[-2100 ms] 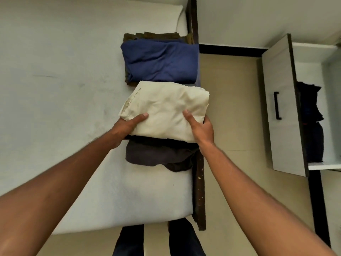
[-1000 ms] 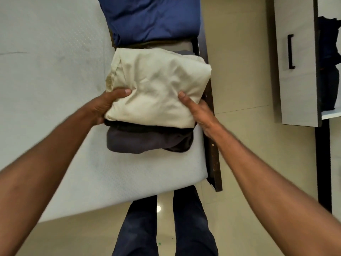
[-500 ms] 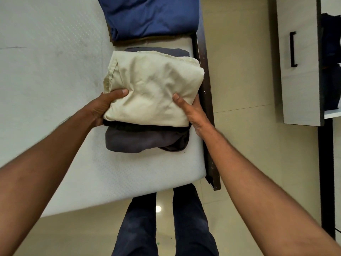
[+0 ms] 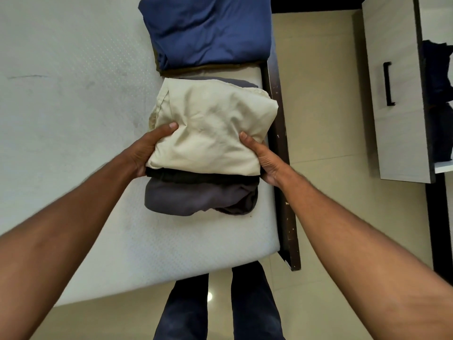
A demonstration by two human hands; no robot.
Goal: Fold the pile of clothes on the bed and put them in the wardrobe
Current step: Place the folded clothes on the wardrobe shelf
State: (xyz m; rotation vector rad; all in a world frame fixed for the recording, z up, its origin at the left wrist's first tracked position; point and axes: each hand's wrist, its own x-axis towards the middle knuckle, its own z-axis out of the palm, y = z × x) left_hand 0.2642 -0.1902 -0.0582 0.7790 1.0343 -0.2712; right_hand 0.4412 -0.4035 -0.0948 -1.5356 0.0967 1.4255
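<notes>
A folded cream garment [image 4: 210, 128] tops a small stack, with a black garment [image 4: 196, 176] and a grey garment [image 4: 196, 197] beneath it, near the bed's right edge. My left hand [image 4: 144, 150] grips the stack's left side, thumb on the cream cloth and fingers tucked under. My right hand [image 4: 262, 158] grips the right side the same way. A second stack topped by a folded blue garment [image 4: 208, 30] lies further up the bed. The wardrobe [image 4: 397, 89] stands at the right with its door open and dark clothes [image 4: 438, 99] on a shelf.
The white mattress [image 4: 73, 119] stretches to the left. A dark wooden bed frame [image 4: 282, 168] runs along its right side. Beige floor tiles [image 4: 323, 119] separate bed and wardrobe. My legs in dark trousers [image 4: 186, 310] stand at the bed's foot.
Both hands have closed in on the sides of the cream-topped stack and squeezed it narrower. The view has shifted slightly down and closer to the stack.
</notes>
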